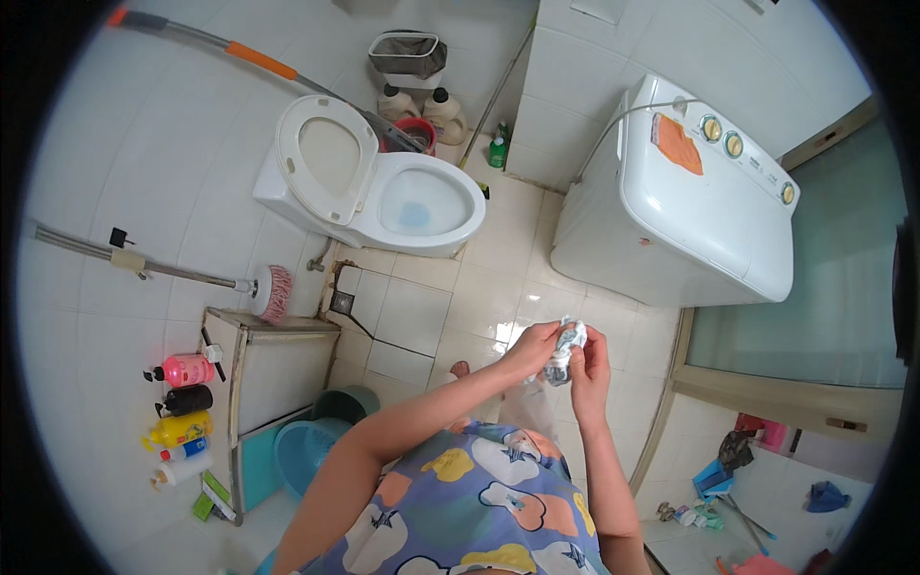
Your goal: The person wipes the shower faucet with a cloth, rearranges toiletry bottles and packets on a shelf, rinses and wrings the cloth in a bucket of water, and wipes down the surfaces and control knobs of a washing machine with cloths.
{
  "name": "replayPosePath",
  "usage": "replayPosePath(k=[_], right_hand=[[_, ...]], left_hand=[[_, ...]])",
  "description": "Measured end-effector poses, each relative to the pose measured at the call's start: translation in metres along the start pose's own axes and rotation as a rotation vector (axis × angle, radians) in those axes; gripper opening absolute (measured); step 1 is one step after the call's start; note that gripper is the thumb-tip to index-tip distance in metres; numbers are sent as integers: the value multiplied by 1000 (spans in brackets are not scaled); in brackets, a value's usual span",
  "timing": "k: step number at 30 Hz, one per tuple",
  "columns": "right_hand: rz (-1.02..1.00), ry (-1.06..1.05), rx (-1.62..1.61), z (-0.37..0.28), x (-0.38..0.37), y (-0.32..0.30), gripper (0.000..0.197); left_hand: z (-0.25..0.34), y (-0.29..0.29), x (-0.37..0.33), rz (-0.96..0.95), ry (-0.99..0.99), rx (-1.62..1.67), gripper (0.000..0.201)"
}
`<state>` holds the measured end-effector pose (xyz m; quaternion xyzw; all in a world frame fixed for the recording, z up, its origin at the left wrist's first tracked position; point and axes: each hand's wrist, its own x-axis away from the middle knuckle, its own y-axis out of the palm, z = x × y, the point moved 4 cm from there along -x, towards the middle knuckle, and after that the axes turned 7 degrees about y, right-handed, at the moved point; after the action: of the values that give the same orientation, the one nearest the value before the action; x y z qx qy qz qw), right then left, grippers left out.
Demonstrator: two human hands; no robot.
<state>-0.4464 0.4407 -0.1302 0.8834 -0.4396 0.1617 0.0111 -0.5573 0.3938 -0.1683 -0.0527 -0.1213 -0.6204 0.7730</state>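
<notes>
In front of my body, over the tiled floor, I hold a small crumpled white and grey bundle [564, 355] with faint greenish marks. Whether it is cloth or a soft plastic packet cannot be made out. My left hand [533, 351] pinches its upper left side, fingers bent. On the other side my right hand [590, 366] grips it, thumb against its face. Both hands are close together, and part of the bundle is hidden behind the fingers.
A toilet [431, 205] with raised lid stands ahead left. At the right is a white washing machine [704, 206] with an orange cloth [678, 144] on top. Bottles [182, 371] line a cabinet [278, 379] at left, near a blue basin [305, 450]. A mop [273, 292] leans there.
</notes>
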Motion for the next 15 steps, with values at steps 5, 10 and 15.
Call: replayPosePath(k=[5,10,15], right_hand=[[132,-180,11,14,-45,-53,36],[240,-197,53,-5,-109,-148,29],[444,-249,68,-21,-183,-286,23]], left_hand=[[14,50,-63,-10,-155,527,50],[42,100,-146,-67,-76,276,56],[76,133,-225,-236,157,-137,59]])
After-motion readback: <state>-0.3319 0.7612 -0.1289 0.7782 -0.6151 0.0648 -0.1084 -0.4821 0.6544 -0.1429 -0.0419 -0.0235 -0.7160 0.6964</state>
